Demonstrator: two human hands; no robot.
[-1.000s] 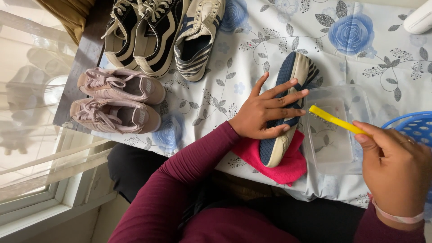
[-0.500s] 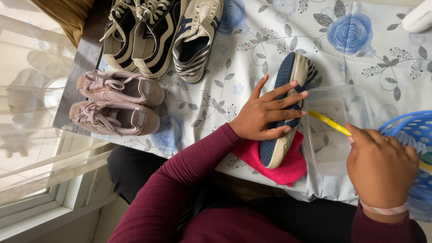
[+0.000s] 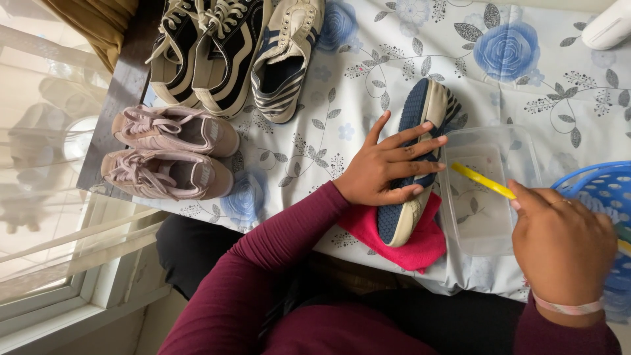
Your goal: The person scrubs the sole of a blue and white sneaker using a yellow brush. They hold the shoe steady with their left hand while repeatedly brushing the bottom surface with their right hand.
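Left hand (image 3: 384,167) splayed flat, pinning upturned sneaker (image 3: 414,164), ribbed navy sole up, on pink cloth (image 3: 420,243). Right hand (image 3: 559,243) fingers clenched round slim yellow brush handle (image 3: 483,181) over clear plastic tub (image 3: 490,217), floral surface (image 3: 368,72).

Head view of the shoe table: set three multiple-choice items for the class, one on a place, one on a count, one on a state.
1. Where does the red cloth lie?
A. under the blue-soled shoe
B. inside the blue basket
C. on the pink shoes

2. How many pink shoes are on the table?
A. one
B. two
C. four

3. How does the blue-soled shoe lie?
A. sole up
B. sole down
C. inside the clear tub

Answers:
1 A, the cloth pokes out beneath its heel.
2 B, a pair sits by the window.
3 A, the left hand presses on its blue sole, while the right hand holds a yellow brush.
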